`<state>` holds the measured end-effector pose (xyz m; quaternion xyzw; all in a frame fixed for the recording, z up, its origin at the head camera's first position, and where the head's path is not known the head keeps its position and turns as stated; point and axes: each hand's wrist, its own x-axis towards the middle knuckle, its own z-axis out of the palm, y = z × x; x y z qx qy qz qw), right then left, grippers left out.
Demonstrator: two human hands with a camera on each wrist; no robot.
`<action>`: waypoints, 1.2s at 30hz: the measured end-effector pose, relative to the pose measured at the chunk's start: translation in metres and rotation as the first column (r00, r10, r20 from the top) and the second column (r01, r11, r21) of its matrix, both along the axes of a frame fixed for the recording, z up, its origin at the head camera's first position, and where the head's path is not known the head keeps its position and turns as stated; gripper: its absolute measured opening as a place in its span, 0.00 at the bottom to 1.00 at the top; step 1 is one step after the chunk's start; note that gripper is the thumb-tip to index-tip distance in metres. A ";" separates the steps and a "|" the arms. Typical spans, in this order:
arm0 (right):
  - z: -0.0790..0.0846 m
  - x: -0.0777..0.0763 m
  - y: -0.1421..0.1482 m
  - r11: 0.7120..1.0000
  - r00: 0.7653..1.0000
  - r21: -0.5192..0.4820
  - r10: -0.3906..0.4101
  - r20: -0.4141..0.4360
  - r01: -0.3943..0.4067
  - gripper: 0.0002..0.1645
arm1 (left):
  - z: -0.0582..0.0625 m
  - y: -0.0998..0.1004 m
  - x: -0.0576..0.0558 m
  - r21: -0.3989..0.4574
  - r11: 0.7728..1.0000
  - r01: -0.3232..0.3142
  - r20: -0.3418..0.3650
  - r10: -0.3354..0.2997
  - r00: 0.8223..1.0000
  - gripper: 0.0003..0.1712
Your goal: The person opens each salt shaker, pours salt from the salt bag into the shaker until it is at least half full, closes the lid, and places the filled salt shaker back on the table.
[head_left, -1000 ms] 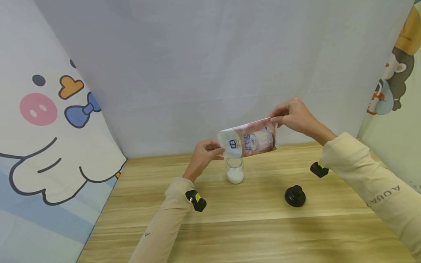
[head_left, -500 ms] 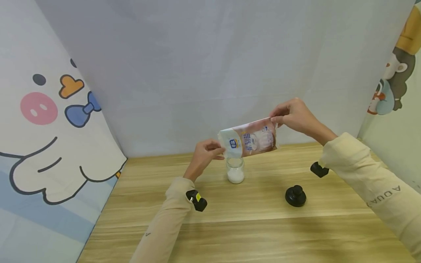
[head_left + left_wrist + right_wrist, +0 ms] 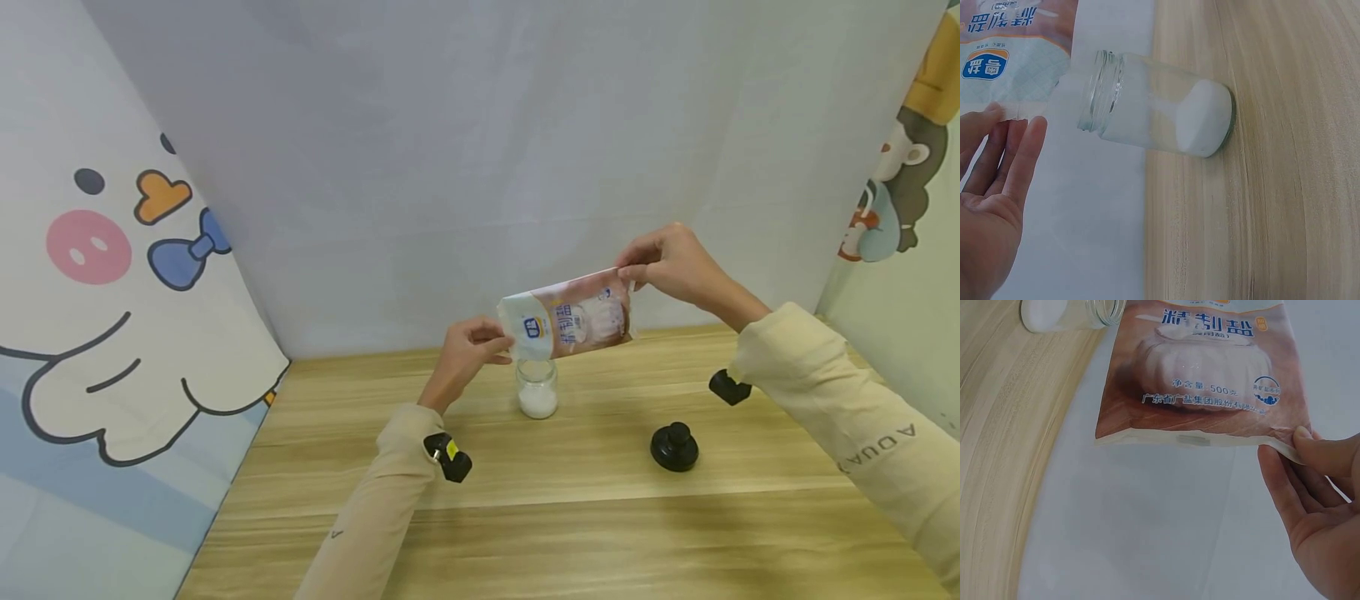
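Note:
A pink and pale-blue bag of salt (image 3: 573,321) is held tilted in the air, its pale-blue end lower and over the glass jar (image 3: 536,375). My left hand (image 3: 459,360) pinches the lower end of the bag near its corner. At the raised end, my right hand (image 3: 671,265) pinches the bag's upper corner between thumb and fingers. The jar stands upright on the table, with white salt (image 3: 1200,119) in its bottom part. In the left wrist view a pale streak reaches from the bag's corner side into the jar, down to the heap.
A black round lid with a knob (image 3: 674,447) lies on the wooden table (image 3: 525,542), right of the jar. Behind the table hangs a pale cloth (image 3: 487,167). Cartoon-printed panels (image 3: 135,333) flank both sides. Each wrist wears a small black camera (image 3: 448,458).

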<state>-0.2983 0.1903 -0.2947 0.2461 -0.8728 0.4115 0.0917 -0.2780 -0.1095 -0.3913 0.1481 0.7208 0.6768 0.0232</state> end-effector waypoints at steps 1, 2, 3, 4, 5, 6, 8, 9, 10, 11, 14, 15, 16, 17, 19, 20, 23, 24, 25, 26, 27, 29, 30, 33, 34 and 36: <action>0.000 0.000 0.000 1.000 1.000 0.001 0.000 0.000 0.000 0.06 | -0.003 0.000 -0.002 0.003 1.000 -0.006 -0.004 0.006 1.000 0.11; 0.000 0.000 0.000 1.000 1.000 0.000 0.000 0.000 0.000 0.06 | -0.006 0.000 -0.004 0.007 1.000 -0.013 -0.007 0.013 1.000 0.11; 0.000 0.000 0.000 1.000 1.000 0.000 -0.001 0.001 0.001 0.06 | -0.009 0.000 -0.007 0.009 1.000 -0.019 -0.007 0.019 1.000 0.11; 0.001 0.000 0.001 1.000 1.000 0.000 -0.002 0.002 0.002 0.06 | -0.012 -0.001 -0.009 0.010 1.000 -0.024 -0.007 0.024 1.000 0.10; 0.001 0.001 0.001 1.000 1.000 0.000 -0.003 0.003 0.003 0.06 | -0.015 0.000 -0.012 0.014 0.999 -0.030 -0.012 0.030 0.999 0.10; 0.001 0.001 0.001 1.000 1.000 -0.001 -0.004 0.006 0.004 0.06 | -0.015 0.000 -0.012 0.017 0.999 -0.035 -0.018 0.035 0.999 0.10; 0.001 0.001 0.001 1.000 1.000 -0.003 -0.007 0.010 0.007 0.06 | -0.015 0.000 -0.012 0.020 0.999 -0.038 -0.020 0.039 0.999 0.09; 0.001 0.001 0.001 1.000 1.000 -0.003 -0.008 0.012 0.008 0.06 | -0.015 0.001 -0.011 0.022 0.999 -0.037 -0.018 0.038 0.999 0.09; 0.002 0.001 0.001 1.000 1.000 -0.003 -0.009 0.014 0.009 0.06 | -0.015 0.001 -0.011 0.022 0.999 -0.036 -0.017 0.036 0.999 0.09; 0.002 0.002 0.001 1.000 1.000 -0.003 -0.009 0.016 0.009 0.06 | -0.015 0.001 -0.011 0.022 0.999 -0.034 -0.015 0.034 0.999 0.09; 0.002 0.002 0.001 1.000 1.000 -0.003 -0.010 0.016 0.010 0.06 | -0.013 0.000 -0.010 0.017 1.000 -0.022 -0.005 0.022 1.000 0.10; 0.002 0.002 0.001 1.000 1.000 -0.002 -0.010 0.015 0.010 0.06 | -0.012 0.000 -0.010 0.012 1.000 -0.017 -0.003 0.017 1.000 0.11; 0.002 0.002 0.002 1.000 1.000 -0.002 -0.010 0.014 0.010 0.06 | -0.011 0.000 -0.009 0.007 1.000 -0.012 -0.001 0.012 1.000 0.11; 0.002 0.003 0.002 1.000 1.000 -0.003 -0.010 0.014 0.010 0.06 | -0.007 0.000 -0.006 0.004 1.000 -0.008 -0.001 0.008 1.000 0.11; 0.002 0.003 0.002 1.000 1.000 -0.002 -0.009 0.012 0.009 0.06 | -0.002 0.001 -0.001 -0.002 1.000 0.002 0.003 -0.002 1.000 0.11; 0.002 0.003 0.003 1.000 1.000 -0.002 -0.008 0.013 0.008 0.06 | 0.002 0.001 0.001 -0.006 1.000 0.005 0.005 -0.005 1.000 0.11; 0.002 0.004 0.003 1.000 1.000 -0.001 -0.012 0.013 0.012 0.06 | 0.010 0.003 0.008 -0.007 1.000 0.008 0.007 -0.008 1.000 0.11; 0.002 0.004 0.003 1.000 1.000 -0.001 -0.014 0.014 0.014 0.06 | 0.010 0.004 0.008 -0.010 1.000 0.009 0.008 -0.009 1.000 0.11; 0.003 0.004 0.003 1.000 1.000 0.000 -0.017 0.014 0.017 0.06 | 0.011 0.004 0.009 -0.012 1.000 0.007 0.007 -0.007 1.000 0.11; 0.003 0.004 0.003 1.000 1.000 -0.001 -0.019 0.015 0.019 0.06 | 0.011 0.004 0.009 -0.011 1.000 0.007 0.005 -0.006 1.000 0.11; 0.003 0.004 0.003 1.000 1.000 -0.001 -0.022 0.017 0.022 0.06 | 0.011 0.005 0.010 -0.012 1.000 0.005 0.002 -0.005 1.000 0.10; 0.003 0.004 0.003 1.000 0.999 -0.001 -0.026 0.019 0.026 0.06 | 0.011 0.005 0.010 -0.014 1.000 0.004 -0.001 -0.004 1.000 0.10; 0.003 0.004 0.003 1.000 0.999 -0.001 -0.027 0.020 0.027 0.06 | 0.011 0.004 0.010 -0.012 1.000 0.004 -0.001 -0.004 1.000 0.10; 0.003 0.004 0.003 1.000 0.999 0.000 -0.029 0.019 0.029 0.06 | 0.011 0.004 0.009 -0.011 1.000 0.003 -0.001 -0.003 1.000 0.10; 0.003 0.004 0.003 1.000 0.999 -0.001 -0.028 0.017 0.028 0.06 | 0.011 0.004 0.009 -0.010 1.000 0.003 0.000 -0.003 1.000 0.10; 0.002 0.004 0.004 1.000 1.000 -0.003 -0.026 0.015 0.026 0.06 | 0.011 0.004 0.009 -0.009 1.000 0.005 0.001 -0.005 1.000 0.10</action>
